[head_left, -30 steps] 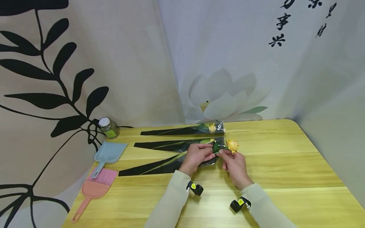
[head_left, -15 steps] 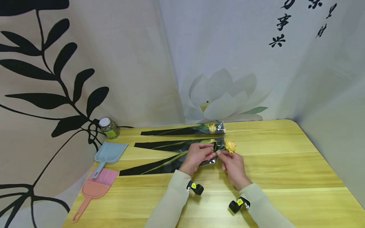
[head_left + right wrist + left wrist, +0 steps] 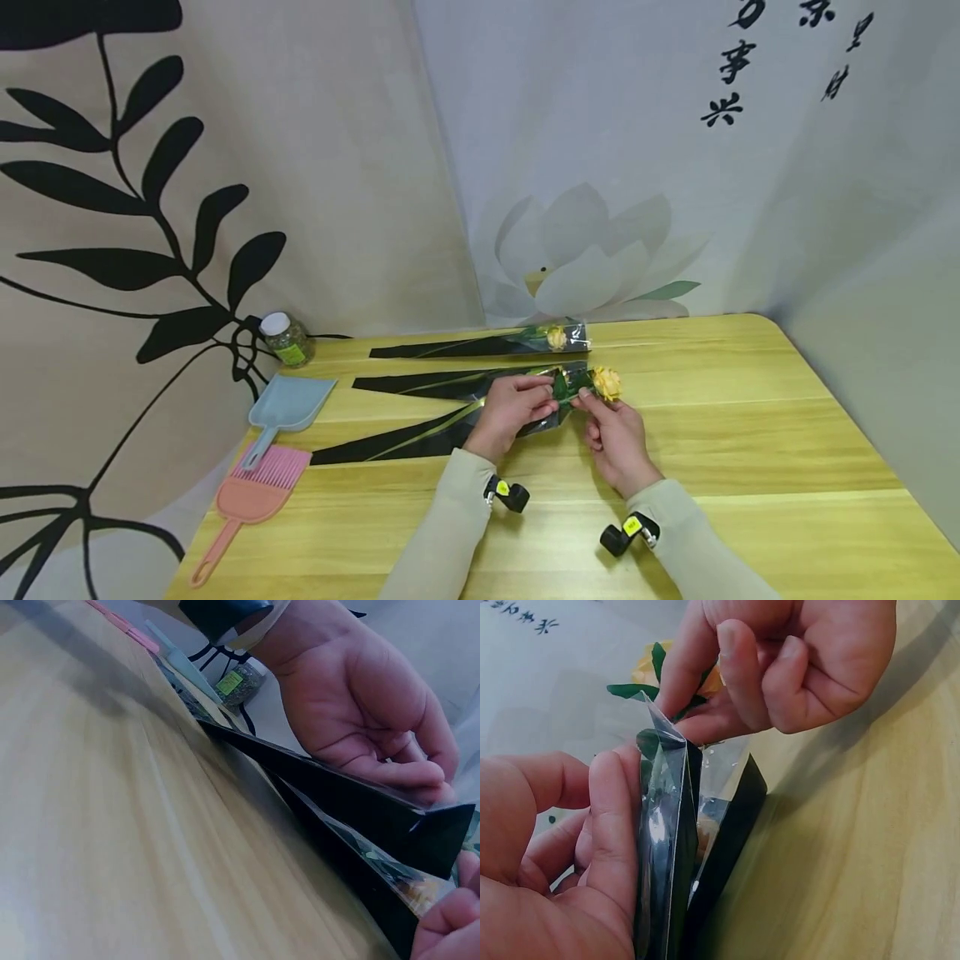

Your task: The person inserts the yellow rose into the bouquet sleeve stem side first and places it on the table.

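Note:
My left hand (image 3: 516, 412) grips the nearest black-and-clear flower sleeve (image 3: 420, 437) close to its wide, open end. Thumb and fingertips of my right hand (image 3: 618, 437) pinch a yellow rose (image 3: 607, 382) just below its bloom. The bloom and some green leaves stick out past the sleeve's mouth, while the stem runs back inside it. In the left wrist view the sleeve's clear front (image 3: 658, 825) stands raised between the two hands, with petals partly hidden behind the right fingers. From the right wrist, the sleeve's black back (image 3: 360, 802) shows tilted above a second sleeve.
Behind lie two more sleeves, a middle one (image 3: 420, 382) and a far one (image 3: 450, 344), each with a yellow rose inside. At the left are a blue dustpan (image 3: 292, 402), a pink brush (image 3: 251, 496) and a white-lidded jar (image 3: 287, 340). A patterned cloth backs the table.
The bloom first moved slightly left toward the sleeve's mouth. My left hand has since shifted a little left, and more green leaf shows between the hands.

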`<state>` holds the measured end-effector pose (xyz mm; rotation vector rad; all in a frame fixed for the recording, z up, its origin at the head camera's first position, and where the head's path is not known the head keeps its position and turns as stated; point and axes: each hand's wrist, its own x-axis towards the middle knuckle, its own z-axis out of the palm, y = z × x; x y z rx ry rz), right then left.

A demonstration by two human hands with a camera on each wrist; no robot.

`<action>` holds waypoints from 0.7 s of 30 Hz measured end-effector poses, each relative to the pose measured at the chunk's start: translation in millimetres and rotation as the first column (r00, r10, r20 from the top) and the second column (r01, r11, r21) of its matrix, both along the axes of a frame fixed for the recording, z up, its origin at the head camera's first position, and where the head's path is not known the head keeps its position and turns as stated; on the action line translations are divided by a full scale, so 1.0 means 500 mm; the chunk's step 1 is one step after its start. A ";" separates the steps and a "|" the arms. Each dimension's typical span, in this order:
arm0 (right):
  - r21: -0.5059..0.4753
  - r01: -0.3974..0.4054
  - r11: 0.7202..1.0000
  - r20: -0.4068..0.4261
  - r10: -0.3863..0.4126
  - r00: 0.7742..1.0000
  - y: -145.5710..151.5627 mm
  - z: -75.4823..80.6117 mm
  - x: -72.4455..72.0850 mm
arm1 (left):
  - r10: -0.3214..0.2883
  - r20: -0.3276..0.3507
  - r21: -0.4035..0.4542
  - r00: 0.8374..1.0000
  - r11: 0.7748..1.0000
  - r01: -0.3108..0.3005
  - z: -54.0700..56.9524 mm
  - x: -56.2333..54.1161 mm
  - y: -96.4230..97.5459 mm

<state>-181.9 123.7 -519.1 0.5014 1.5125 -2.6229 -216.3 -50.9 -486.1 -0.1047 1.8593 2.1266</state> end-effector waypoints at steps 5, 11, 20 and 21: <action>0.059 0.009 0.998 -0.006 -0.009 1.000 0.002 0.005 0.004 | -0.001 0.000 0.003 1.000 1.000 0.001 0.005 0.001 0.003; 0.125 0.016 0.992 -0.038 -0.012 0.999 0.001 0.006 0.009 | -0.012 -0.009 -0.016 1.000 1.000 0.012 0.009 0.005 0.008; 0.210 0.015 0.978 -0.082 0.002 0.997 -0.008 -0.003 0.008 | -0.018 -0.024 -0.012 1.000 1.000 0.018 0.010 0.004 0.020; 0.209 0.013 0.978 -0.084 0.004 0.996 -0.009 -0.003 0.009 | -0.018 -0.022 -0.008 1.000 1.000 0.018 0.010 0.004 0.021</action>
